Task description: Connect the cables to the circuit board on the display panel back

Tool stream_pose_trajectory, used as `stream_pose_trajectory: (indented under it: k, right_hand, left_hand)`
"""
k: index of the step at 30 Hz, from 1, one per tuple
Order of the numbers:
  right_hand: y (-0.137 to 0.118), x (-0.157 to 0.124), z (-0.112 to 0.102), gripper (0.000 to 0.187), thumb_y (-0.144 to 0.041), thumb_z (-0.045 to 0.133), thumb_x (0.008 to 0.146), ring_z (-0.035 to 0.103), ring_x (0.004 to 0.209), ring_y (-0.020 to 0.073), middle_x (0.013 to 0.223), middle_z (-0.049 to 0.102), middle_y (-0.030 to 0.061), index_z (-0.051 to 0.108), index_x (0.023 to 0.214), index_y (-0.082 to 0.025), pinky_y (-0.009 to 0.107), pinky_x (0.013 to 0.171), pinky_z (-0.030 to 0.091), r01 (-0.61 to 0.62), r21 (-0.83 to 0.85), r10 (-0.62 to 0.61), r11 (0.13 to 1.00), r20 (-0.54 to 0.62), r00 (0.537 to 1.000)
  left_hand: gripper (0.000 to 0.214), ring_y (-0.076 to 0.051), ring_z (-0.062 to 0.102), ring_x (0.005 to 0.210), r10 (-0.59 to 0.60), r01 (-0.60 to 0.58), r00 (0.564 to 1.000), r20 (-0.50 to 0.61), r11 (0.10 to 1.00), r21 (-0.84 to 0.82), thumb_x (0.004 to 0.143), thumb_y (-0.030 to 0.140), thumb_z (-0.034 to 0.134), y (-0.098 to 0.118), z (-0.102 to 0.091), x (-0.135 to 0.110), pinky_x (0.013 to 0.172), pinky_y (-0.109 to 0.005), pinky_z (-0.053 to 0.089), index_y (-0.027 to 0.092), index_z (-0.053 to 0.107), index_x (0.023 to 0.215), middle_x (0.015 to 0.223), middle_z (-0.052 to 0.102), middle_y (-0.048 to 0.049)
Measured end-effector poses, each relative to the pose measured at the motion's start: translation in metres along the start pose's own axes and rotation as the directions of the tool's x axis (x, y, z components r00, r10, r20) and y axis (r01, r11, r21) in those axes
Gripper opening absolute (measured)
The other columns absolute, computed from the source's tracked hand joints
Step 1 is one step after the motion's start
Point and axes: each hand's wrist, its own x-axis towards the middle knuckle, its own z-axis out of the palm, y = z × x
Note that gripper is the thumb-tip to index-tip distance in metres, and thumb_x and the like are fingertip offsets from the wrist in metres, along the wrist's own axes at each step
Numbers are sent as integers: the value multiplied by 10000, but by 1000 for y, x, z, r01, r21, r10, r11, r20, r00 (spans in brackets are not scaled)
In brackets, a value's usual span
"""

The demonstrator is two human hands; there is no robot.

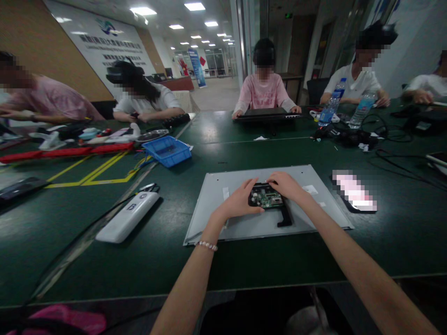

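Note:
A grey metal panel (314, 204) lies flat on the dark green table in front of me. Near its middle sits a small green circuit board (267, 199) in a black frame, with a black strip (286, 217) running down from it. My left hand (240, 200) curls around the board's left edge, fingers bent onto it. My right hand (284, 184) rests on the board's top right corner, fingers closed over it. A bead bracelet (206, 245) is on my left wrist.
A white device (127, 216) with a cable lies left of the panel. A blue bin (167, 151) stands further back left. A phone (354, 191) lies right of the panel. Water bottles (331, 108) and cables (384, 135) sit at the back right. Several people work around the table.

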Motion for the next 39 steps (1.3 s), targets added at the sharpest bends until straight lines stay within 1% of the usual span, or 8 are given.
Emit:
stream_pose_trajectory:
  k: [7,11,15,20,23,27,36,39]
  right_hand:
    - [-1,-2,-3,227,-156,495,857,587,986,197,1012,676,87,684,982,-167,307,906,416,6,50,-6,999,15,1000]
    - [0,-9,-13,257,-167,488,856,581,1025,212,1069,666,98,661,1045,-155,328,929,414,6,60,-5,998,-22,1000]
    - [18,-25,-33,283,-186,474,857,575,1061,226,1116,652,94,652,1076,-169,359,953,404,-43,49,45,998,-55,997]
    - [50,-56,-50,290,-200,509,816,588,1042,250,1111,654,107,673,1052,-164,382,923,425,-187,26,186,982,22,982]
    - [62,-73,-50,320,-222,550,774,622,958,236,1077,667,101,674,1065,-168,354,849,463,-281,82,276,956,70,959]
    - [67,-85,-41,338,-262,591,731,638,871,210,1049,666,97,682,1047,-180,326,797,473,-346,138,340,928,65,938]
    - [61,-85,-37,215,-254,599,727,641,781,190,843,700,62,717,900,-204,290,694,481,-466,288,477,837,33,878]
    - [54,-85,-35,237,-270,597,720,652,747,189,835,707,66,710,914,-190,288,639,501,-483,456,521,747,49,852]
  left_hand:
    - [1012,-316,261,1346,7,-7,1000,11,1000,8,680,532,679,-3,1,1,1098,-448,261,196,119,1452,1494,192,-138]
    - [1012,-314,244,1355,17,-18,1000,9,1000,19,689,523,673,-4,1,1,1101,-451,254,197,97,1455,1501,175,-139]
    - [1027,-313,234,1360,6,-7,1000,25,999,33,694,536,668,-2,0,0,1103,-446,257,199,71,1459,1509,148,-143]
    - [1029,-332,232,1360,-39,37,998,45,999,35,703,546,654,0,-1,-1,1085,-470,282,228,36,1463,1527,64,-138]
    - [1030,-333,228,1362,-42,40,998,51,999,33,706,549,649,1,-1,-1,1087,-472,279,234,26,1463,1529,56,-134]
    - [1019,-323,202,1373,-38,36,998,55,999,32,711,539,643,2,-2,-1,1102,-461,255,229,30,1464,1531,56,-124]
    - [1016,-304,172,1384,-47,43,997,65,997,57,713,530,642,3,-3,0,1121,-434,220,225,28,1464,1532,67,-113]
    - [997,-312,158,1385,-48,42,997,67,995,90,725,537,625,7,-4,-1,1115,-453,217,241,23,1463,1534,66,-102]
